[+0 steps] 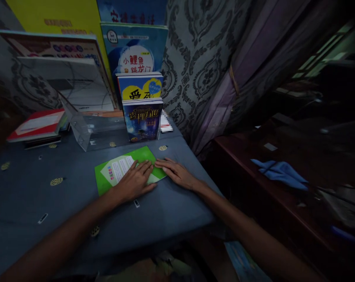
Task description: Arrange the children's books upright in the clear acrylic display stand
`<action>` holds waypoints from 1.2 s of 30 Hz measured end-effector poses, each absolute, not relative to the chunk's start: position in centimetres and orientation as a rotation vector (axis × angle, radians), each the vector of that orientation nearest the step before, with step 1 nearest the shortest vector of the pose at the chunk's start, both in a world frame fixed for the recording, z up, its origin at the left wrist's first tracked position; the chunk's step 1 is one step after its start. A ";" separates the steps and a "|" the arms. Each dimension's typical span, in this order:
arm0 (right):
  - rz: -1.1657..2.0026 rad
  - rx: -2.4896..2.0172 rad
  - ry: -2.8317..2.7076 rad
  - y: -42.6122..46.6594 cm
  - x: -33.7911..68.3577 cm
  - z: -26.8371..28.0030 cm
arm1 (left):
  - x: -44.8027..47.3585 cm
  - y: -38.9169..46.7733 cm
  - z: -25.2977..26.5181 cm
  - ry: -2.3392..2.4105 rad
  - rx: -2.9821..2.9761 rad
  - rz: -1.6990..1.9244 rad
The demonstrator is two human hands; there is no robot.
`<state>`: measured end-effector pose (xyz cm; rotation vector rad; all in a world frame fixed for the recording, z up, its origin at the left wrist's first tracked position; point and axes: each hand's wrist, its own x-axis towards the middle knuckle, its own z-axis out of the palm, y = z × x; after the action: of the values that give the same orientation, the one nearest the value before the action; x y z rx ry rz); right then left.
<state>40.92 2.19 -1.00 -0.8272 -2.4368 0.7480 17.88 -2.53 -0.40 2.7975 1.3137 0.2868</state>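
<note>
A green book point(102, 181) with a pale printed panel lies flat and closed on the cloth-covered table point(77, 203). My left hand point(134, 178) rests palm down on the book's middle, its fingers stretched out. Across the book's right end lies my right hand point(177, 172), also flat, its fingertips close to those of the left. Neither hand grips anything. Just behind the book stands a clear plastic book stand point(102, 135), with a dark blue paperback point(143, 121) upright at its right end.
Behind the paperback several books stand in a row, among them a teal one point(133, 43) and a yellow one point(60, 15). A red book point(36, 123) tops a small pile at left. Patterned curtain point(201, 58) hangs behind. At right, a blue cloth point(279, 172) lies on a dark red surface.
</note>
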 end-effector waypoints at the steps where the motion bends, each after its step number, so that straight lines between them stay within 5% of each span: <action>1: 0.764 -0.832 -2.412 1.5 41.3 -0.9 | 17.9 -2.6 -0.3 1.311 2.800 0.295; 17: 1.126 -0.940 -2.008 -0.4 41.8 -0.3 | 18.6 -3.3 1.7 1.288 2.984 0.177; 36: 0.941 -0.859 -2.088 0.2 42.1 -2.3 | 19.1 -3.5 1.1 1.310 3.047 0.245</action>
<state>42.06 0.23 -2.27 -0.8589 -2.0884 0.9407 19.15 -3.45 1.06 3.0471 1.3096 0.2452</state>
